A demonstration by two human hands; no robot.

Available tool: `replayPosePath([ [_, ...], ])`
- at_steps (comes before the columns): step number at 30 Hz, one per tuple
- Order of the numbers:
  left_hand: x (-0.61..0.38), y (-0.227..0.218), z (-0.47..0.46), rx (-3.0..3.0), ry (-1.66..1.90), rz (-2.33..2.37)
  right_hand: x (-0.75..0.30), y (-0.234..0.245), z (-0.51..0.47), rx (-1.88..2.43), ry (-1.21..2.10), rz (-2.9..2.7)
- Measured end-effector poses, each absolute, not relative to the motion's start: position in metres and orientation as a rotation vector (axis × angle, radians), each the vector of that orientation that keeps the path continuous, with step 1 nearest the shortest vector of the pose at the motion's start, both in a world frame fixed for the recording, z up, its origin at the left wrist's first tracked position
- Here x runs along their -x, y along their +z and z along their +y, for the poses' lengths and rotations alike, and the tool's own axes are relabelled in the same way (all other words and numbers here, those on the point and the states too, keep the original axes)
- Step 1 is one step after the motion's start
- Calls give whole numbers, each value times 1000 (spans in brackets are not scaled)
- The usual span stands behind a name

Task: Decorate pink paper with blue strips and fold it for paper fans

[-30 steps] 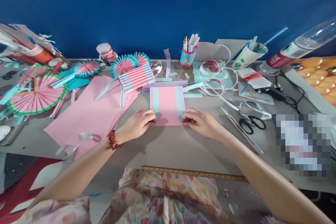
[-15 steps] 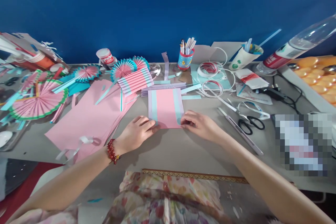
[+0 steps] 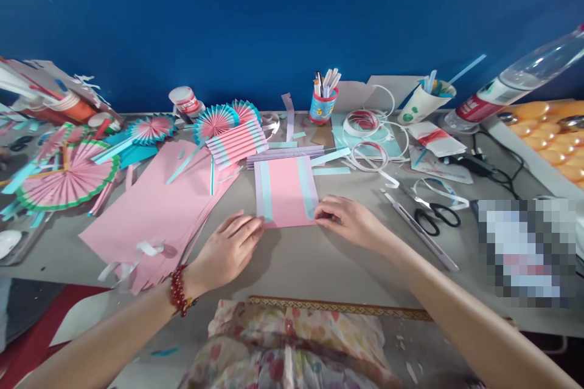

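A pink sheet of paper [image 3: 286,191] with pale blue and lilac bands down both sides lies flat on the table in front of me. My right hand [image 3: 349,219] has curled fingers closed on its near right corner. Beside the near left corner is my left hand [image 3: 228,249], its fingers stretched towards the paper and the tips at its edge. A red bead bracelet circles that wrist. Just behind the sheet lie lilac paper strips [image 3: 314,152], partly covered by it, and a pleated pink paper [image 3: 238,143] rests to the left.
Large pink sheets [image 3: 137,213] spread on the left, near folded paper fans [image 3: 68,173]. To the right lie black-handled scissors [image 3: 431,219], a slim cutter [image 3: 420,231] and coiled white tape [image 3: 367,155]. A pen cup [image 3: 323,106] and plastic bottle [image 3: 483,106] stand at the back.
My left hand has slid left and towards me, off the paper's corner area to its edge. The sheet has shifted slightly left and nearer. My right hand has hardly moved.
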State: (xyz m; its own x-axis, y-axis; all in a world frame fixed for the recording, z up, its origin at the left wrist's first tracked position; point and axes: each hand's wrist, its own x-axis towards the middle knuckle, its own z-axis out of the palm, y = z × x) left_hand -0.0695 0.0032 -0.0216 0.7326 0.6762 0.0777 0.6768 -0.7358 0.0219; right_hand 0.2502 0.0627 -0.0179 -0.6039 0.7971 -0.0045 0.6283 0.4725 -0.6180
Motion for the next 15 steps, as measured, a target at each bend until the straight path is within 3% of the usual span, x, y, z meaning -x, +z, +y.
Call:
replayPosePath([
  [7,71,-35,13,2954,-144,-1029,-251,-21,59,1181,767,-2457],
  [15,50,-15,11,2909,-25,-924,-247,-25,47,1218,538,-2519],
])
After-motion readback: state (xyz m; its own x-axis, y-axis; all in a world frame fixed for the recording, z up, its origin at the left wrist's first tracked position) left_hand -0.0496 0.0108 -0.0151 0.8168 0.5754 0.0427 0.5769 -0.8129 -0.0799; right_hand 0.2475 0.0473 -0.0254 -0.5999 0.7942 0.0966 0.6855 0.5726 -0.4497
